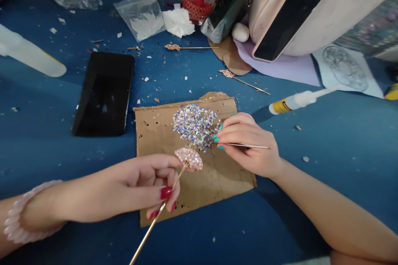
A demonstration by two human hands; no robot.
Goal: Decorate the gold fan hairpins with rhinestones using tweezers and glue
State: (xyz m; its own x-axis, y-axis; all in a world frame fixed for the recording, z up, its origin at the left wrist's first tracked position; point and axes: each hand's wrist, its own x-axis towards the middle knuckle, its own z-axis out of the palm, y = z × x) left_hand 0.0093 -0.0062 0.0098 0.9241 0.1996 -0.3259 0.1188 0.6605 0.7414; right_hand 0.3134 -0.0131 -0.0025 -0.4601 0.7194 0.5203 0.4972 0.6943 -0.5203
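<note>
My left hand (133, 190) is closed round the stem of a gold hairpin (146, 237). Pale pink glittery chips cover the hairpin's fan-shaped head, which rests near my index fingertip. My right hand (251, 143) pinches a thin metal tool (253, 146) that looks like a fine pick or tweezers; its working end is hidden by my fingers. Those fingertips are at the right edge of a pile of blue and silver sparkling chips (192, 122). Beneath the pile lies a piece of brown cardboard (155, 136). The fan head is just in front of the pile, above the cardboard.
A black phone (104, 95) lies left of the cardboard. Two more hairpins, one upper (172, 47) and one lower (228, 73), lie behind it. A glue bottle (282, 105) is at right. Behind are a zip bag (144, 22), crumpled tissue (178, 22) and a leaning phone (295, 12).
</note>
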